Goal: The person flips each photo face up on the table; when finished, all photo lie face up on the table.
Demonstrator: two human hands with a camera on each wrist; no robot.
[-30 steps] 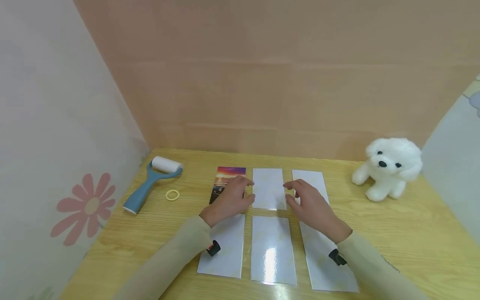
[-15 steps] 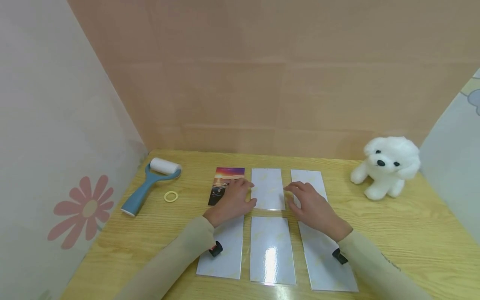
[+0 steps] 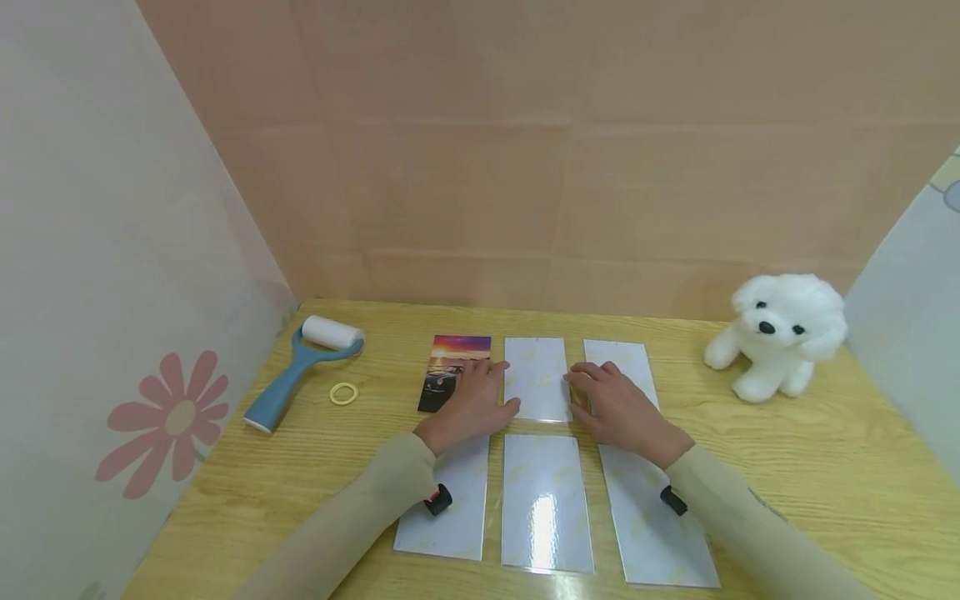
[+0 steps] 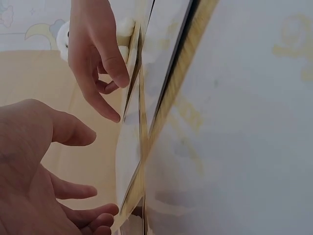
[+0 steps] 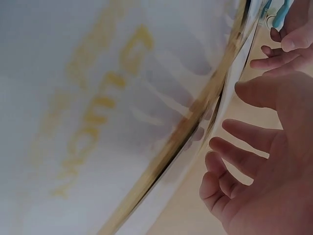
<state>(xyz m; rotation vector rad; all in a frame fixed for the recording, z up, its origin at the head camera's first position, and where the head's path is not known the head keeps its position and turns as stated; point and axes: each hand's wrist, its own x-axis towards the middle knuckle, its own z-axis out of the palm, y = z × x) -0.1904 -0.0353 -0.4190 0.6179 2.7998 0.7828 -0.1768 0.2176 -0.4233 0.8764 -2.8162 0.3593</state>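
Note:
My left hand (image 3: pixel 472 402) and right hand (image 3: pixel 621 408) flank the white card (image 3: pixel 535 379) in the middle of the back row, fingers loosely bent around its side edges. Neither hand grips anything; whether the fingertips touch this card I cannot tell. Under my left hand lies a picture card (image 3: pixel 459 345) with a sunset and a car, partly covered. Another white card (image 3: pixel 621 357) is partly hidden by my right hand. In the left wrist view, my left hand's fingers (image 4: pixel 76 188) are spread apart; in the right wrist view, my right hand's fingers (image 5: pixel 239 156) are relaxed.
Three white cards form the front row: left (image 3: pixel 450 517), middle (image 3: pixel 546 504) and right (image 3: pixel 660 525). A lint roller (image 3: pixel 296 375) with a blue handle and a yellow ring (image 3: pixel 343 394) lie at the left. A white plush dog (image 3: pixel 780 333) sits at the back right.
My right hand has moved slightly left, and my left hand has shifted a little right and towards me, uncovering more of the picture card. The cards stay where they were.

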